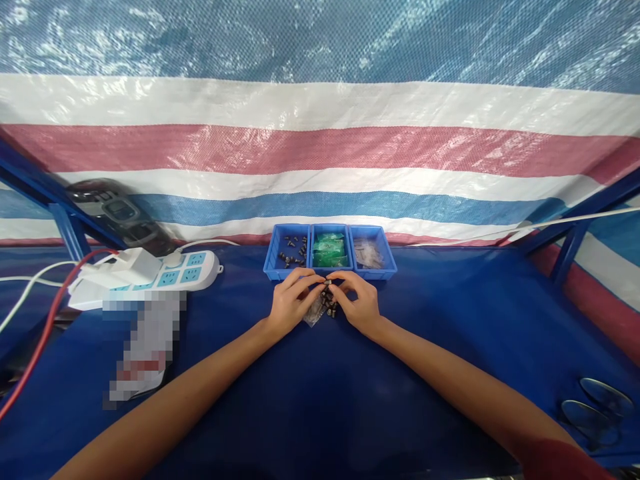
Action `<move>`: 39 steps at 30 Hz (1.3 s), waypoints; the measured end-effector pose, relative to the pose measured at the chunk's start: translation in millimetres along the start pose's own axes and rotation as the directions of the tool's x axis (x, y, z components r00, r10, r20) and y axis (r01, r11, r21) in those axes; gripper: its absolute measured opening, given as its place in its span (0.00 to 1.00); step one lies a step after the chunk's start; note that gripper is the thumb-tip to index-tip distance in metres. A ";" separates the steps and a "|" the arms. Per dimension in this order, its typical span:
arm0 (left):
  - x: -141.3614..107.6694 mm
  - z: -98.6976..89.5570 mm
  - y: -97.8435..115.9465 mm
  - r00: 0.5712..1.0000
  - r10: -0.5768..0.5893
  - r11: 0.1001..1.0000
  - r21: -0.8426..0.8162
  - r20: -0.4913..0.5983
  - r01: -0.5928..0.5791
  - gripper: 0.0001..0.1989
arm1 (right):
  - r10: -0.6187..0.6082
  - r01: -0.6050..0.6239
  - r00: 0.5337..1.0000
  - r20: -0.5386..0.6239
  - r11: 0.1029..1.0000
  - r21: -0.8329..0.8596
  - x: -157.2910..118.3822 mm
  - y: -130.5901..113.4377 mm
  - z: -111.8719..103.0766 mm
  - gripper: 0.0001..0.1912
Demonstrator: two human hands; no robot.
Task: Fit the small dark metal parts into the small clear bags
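Lower right: glasses (597, 408) on the blue table (310, 407). Center: a clear bag (314, 312) lies by the left hand (296, 303), with a pile of screws (331, 309) between it and the right hand (359, 303). The thumb and forefinger of each hand close narrowly on one screw (327, 282) above the pile. Left: a power strip (200, 273) with plugs inserted. Just beyond the hands, three adjoining bins: left bin (277, 274), screws; middle bin (327, 229), green packets (330, 250); right bin (377, 274), clear packets (367, 255). Background: a striped tarp (320, 148).
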State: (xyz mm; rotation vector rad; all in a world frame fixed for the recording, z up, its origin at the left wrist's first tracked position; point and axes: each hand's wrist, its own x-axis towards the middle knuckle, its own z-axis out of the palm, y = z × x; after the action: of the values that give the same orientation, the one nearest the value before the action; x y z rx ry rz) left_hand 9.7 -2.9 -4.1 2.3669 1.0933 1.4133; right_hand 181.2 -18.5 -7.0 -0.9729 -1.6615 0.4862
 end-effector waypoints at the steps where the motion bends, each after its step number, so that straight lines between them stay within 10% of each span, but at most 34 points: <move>1: -0.1 0.0 0.0 1.000 0.001 1.000 -0.002 0.000 -0.001 0.06 | -0.004 0.004 1.000 -0.005 1.000 0.001 -0.1 0.2 0.1 0.09; 39: 3.6 -1.8 5.9 0.998 -0.054 0.998 -0.032 -0.010 0.053 0.06 | 0.016 -0.017 1.000 -0.026 1.000 -0.021 1.7 4.5 -1.7 0.07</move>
State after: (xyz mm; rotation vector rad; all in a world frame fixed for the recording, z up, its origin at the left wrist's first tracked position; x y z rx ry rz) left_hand 12.2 -5.1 2.3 2.2932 1.1200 1.4165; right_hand 184.2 -14.8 -8.8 -1.0050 -1.6392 0.4660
